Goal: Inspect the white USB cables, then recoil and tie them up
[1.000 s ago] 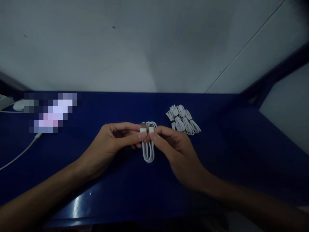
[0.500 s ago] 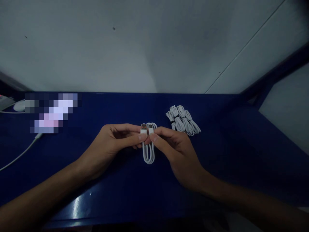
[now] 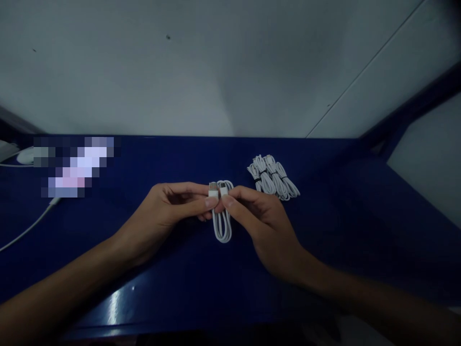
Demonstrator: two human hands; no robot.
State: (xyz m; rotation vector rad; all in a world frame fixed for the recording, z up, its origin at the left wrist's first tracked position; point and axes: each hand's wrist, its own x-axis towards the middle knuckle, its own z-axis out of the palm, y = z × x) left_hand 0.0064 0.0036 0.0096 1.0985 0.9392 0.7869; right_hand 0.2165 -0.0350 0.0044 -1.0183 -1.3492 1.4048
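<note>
both hands pinch one folded white cable (image 3: 222, 218) btwn them over blue table (image 3: 187, 269): left hand (image 3: 169, 211) on usb plug, right hand (image 3: 259, 223) on small plug; loops hang toward person, long axis near-far.

Bundled white cables (image 3: 272, 177), blue table (image 3: 180, 158), loose white cord (image 3: 27, 228)

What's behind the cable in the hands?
Behind the folded cable held by the left hand and right hand lies blue table, with tied cable bundles further right. The fingers hide part of the cable's middle.
</note>
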